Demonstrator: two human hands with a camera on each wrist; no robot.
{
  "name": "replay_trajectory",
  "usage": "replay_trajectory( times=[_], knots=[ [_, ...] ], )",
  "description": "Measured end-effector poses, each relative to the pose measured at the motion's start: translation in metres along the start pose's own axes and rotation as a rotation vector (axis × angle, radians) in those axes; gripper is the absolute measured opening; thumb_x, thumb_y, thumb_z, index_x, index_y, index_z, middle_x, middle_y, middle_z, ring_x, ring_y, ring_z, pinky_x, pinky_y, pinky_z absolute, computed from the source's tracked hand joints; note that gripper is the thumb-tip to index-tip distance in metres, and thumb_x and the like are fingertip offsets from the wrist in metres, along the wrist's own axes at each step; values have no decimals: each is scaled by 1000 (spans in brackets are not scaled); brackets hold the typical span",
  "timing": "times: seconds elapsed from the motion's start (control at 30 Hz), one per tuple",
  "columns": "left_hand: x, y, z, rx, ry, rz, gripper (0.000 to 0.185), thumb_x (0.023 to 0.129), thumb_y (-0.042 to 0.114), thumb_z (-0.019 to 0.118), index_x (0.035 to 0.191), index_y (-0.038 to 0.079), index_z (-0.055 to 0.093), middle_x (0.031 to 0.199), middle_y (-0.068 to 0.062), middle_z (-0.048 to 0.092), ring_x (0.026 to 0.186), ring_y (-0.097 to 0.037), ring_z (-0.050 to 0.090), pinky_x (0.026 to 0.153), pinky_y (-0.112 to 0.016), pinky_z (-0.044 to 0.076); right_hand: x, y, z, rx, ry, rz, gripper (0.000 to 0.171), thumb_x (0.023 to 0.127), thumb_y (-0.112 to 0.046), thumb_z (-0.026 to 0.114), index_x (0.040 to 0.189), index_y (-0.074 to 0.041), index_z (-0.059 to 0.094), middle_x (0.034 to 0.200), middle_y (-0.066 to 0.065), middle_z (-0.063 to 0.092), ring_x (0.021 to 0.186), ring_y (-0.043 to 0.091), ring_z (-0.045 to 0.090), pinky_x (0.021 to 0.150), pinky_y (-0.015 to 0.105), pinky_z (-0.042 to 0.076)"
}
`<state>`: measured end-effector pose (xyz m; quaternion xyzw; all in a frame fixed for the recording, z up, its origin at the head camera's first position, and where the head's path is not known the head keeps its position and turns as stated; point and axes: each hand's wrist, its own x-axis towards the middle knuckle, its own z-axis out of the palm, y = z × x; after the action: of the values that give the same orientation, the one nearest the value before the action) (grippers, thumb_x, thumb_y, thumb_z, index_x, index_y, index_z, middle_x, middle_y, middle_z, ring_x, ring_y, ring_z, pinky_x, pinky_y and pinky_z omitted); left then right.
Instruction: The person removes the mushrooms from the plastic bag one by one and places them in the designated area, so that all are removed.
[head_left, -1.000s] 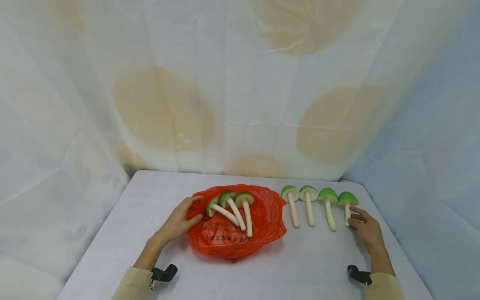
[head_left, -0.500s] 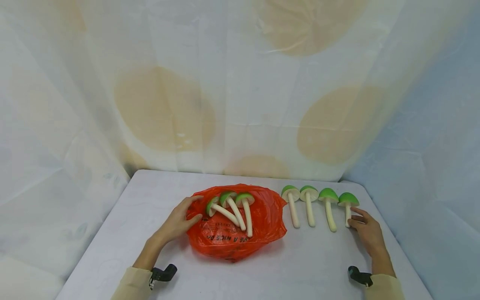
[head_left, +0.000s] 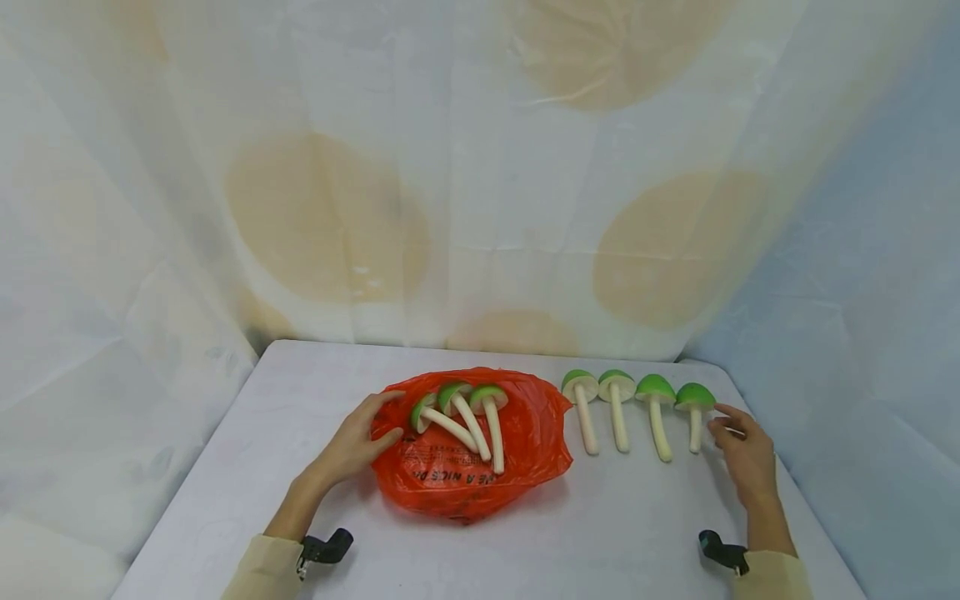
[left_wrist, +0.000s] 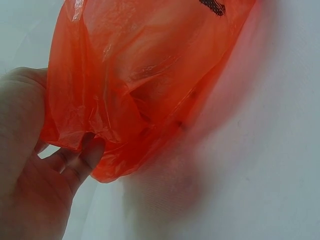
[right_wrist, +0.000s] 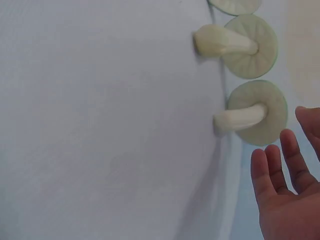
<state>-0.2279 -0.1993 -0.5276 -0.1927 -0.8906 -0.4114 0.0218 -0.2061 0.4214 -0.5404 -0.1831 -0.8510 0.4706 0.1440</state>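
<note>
A red plastic bag lies spread on the table, its left edge held in my left hand. The left wrist view shows the fingers curled round the bag's rim. On the bag rest three model mushrooms with green caps and pale stems, one of them a mushroom at the right of the group. Right of the bag, several similar mushrooms stand in a row, stems toward me. My right hand is just beside the rightmost mushroom, holding nothing; in the right wrist view its fingers are apart from the cap.
A white cloth covers the table. Pale curtains with tan round patches hang behind it and along both sides. Each wrist carries a black camera mount.
My right hand has let go of the rightmost mushroom's stem and shifted a little to the right. The left hand and the bag have stayed put.
</note>
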Motion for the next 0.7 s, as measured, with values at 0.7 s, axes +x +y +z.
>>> replay_trajectory(
  times=[0.7],
  knots=[
    [1, 4, 1, 14, 7, 22, 60, 93, 18, 73, 147, 20, 46, 140, -6, 53, 130, -28, 53, 106, -55, 46, -13, -97, 34, 86, -46, -259, 44, 100, -30, 63, 141, -14, 57, 114, 1, 61, 103, 2, 52, 78, 12, 45]
  ],
)
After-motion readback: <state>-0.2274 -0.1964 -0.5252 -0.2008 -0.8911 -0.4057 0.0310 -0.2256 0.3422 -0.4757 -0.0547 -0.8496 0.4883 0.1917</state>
